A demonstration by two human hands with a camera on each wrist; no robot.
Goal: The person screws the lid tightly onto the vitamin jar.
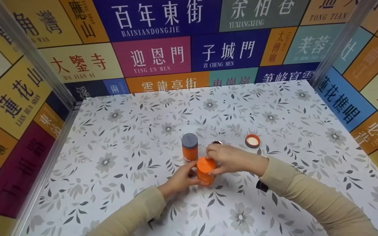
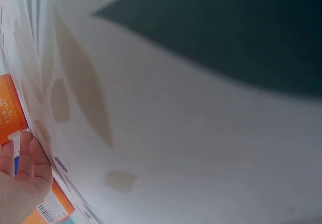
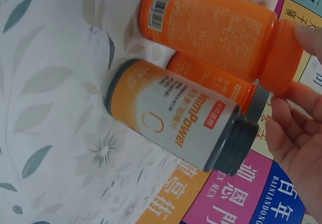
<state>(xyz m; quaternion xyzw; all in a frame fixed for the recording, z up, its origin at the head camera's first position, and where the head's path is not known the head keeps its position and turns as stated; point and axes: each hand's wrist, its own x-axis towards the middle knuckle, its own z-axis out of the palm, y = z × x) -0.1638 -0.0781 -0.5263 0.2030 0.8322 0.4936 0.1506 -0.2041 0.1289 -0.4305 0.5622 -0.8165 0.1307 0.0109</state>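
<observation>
An orange bottle (image 3: 211,27) with an orange cap (image 1: 206,164) stands upright on the flowered tabletop. My left hand (image 1: 179,179) holds its lower body, thumb and fingers on either side. From above, my right hand (image 1: 230,159) grips the cap, with thumb and fingertips at its edge in the right wrist view. Just behind stands an orange bottle with a grey cap (image 1: 190,147). Close by, a white-and-orange bottle (image 3: 171,113) with a dark grey neck is mostly hidden behind my right hand in the head view.
An upturned cap (image 1: 252,141) with a white liner and an orange rim lies to the right, behind my right forearm. Panels printed with large characters (image 1: 157,55) enclose the table (image 1: 136,209) at the back and both sides.
</observation>
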